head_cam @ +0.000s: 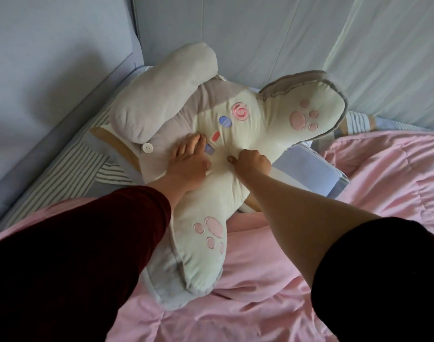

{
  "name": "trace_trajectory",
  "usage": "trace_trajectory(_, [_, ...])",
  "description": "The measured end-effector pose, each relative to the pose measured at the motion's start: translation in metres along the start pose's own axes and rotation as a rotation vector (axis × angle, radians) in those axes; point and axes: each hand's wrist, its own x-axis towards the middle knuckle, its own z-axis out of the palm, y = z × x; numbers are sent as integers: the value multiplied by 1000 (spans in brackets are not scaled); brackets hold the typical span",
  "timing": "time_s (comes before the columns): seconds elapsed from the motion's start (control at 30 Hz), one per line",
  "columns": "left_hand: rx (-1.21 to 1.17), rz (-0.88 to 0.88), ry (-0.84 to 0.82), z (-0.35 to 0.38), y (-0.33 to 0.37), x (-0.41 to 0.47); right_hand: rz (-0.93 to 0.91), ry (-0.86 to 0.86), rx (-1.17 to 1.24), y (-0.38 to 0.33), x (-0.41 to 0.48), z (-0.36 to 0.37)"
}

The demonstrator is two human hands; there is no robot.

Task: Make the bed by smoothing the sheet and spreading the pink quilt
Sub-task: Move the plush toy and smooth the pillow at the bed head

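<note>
fingers [195, 141] of the left hand [186, 164] rest flat on the plush cushion [238, 129]; the right hand [252, 160] pinches its fabric. the pink quilt [285, 280] lies crumpled toward the lower right, nearer the right hand.

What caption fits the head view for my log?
Paw-print plush cushion pressed by the left hand, its fabric gripped by the right hand, lower end lying on the pink quilt.

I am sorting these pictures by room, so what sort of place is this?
Most likely a bedroom: a pink quilt lies rumpled, striped bedding shows beside the padded wall, and a large plush cushion with paw prints sits in the corner.
</note>
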Motion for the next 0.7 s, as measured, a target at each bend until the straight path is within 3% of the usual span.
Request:
trace_trajectory(0.27, [-84, -52, 72, -66, 34, -64, 8, -17, 553, 16, -62, -67])
trace_trajectory(0.4, [-112, -59, 70, -136, 55, -99, 9, -3, 678, 27, -109, -130])
trace_trajectory(0.6, [-128, -105, -222, -212, 99, -152, 88, -21, 837, 67, -180, -191])
trace_trajectory(0.7, [-125, -60, -278, -238, 129, -173, 100, -2, 895, 82, -207, -216])
